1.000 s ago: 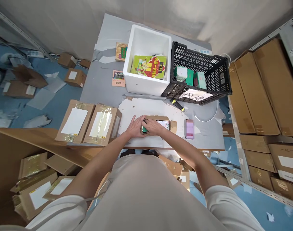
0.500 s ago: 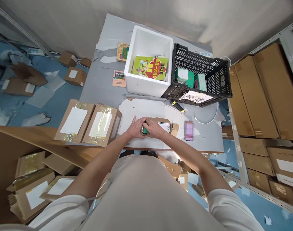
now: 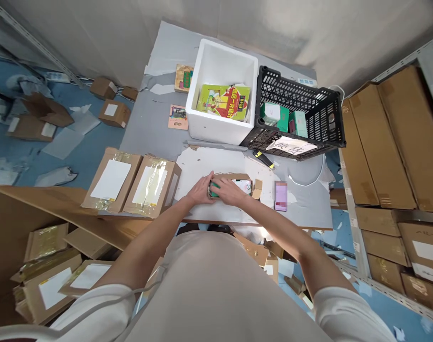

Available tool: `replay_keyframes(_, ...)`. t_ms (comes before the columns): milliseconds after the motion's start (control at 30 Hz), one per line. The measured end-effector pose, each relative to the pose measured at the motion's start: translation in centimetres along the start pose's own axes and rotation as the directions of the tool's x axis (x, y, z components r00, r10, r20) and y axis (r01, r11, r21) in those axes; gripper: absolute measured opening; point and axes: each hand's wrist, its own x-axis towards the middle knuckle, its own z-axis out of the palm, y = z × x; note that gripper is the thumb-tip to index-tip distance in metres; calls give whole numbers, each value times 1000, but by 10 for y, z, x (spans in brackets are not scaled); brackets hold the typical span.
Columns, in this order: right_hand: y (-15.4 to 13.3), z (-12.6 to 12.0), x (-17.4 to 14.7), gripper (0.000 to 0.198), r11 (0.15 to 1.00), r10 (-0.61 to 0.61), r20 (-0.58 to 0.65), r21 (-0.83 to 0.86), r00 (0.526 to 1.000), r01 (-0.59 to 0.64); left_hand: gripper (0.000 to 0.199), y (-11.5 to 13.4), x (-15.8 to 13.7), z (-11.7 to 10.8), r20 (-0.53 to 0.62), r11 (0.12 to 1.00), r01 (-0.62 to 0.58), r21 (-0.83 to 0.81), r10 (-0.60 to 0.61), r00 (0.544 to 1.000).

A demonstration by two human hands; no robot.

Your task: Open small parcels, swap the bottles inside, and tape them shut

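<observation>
Two taped cartons (image 3: 133, 183) occupy the table's (image 3: 309, 209) left edge; bare surface is seen between them and the left hand (image 3: 201, 190). The small open cardboard box (image 3: 238, 183) lies near the front edge, with a green item (image 3: 215, 192) at its left end, pressed between the left hand and right hand (image 3: 229, 191), which are brought together. A phone (image 3: 280, 195) lies just to the right.

The single head camera looked steeply down from above the person's chest, facing forward over the table (image 3: 309, 209), with hands near centre and shelves at right.
</observation>
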Motion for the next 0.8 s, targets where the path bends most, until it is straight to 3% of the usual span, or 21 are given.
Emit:
replay_keyframes(200, -2, 5, 12, 34, 999, 36, 61, -1, 997, -36, 129, 1, -3, -2, -41, 997, 7, -78, -11, 999)
replay_keyframes(367, 1, 1, 18, 39, 998, 44, 127, -48, 991, -38, 126, 2, -4, -5, -33, 999, -5, -35, 4, 999)
replay_keyframes(567, -13, 2, 23, 43, 974, 85, 131, -221, 988, -55, 97, 2, 1, -4, 7, 997, -4, 71, 4, 1000)
replay_keyframes(800, -9, -3, 11, 34, 986, 82, 134, -155, 988, -61, 82, 13, 5, -4, -2, 990, 18, 137, -18, 1000)
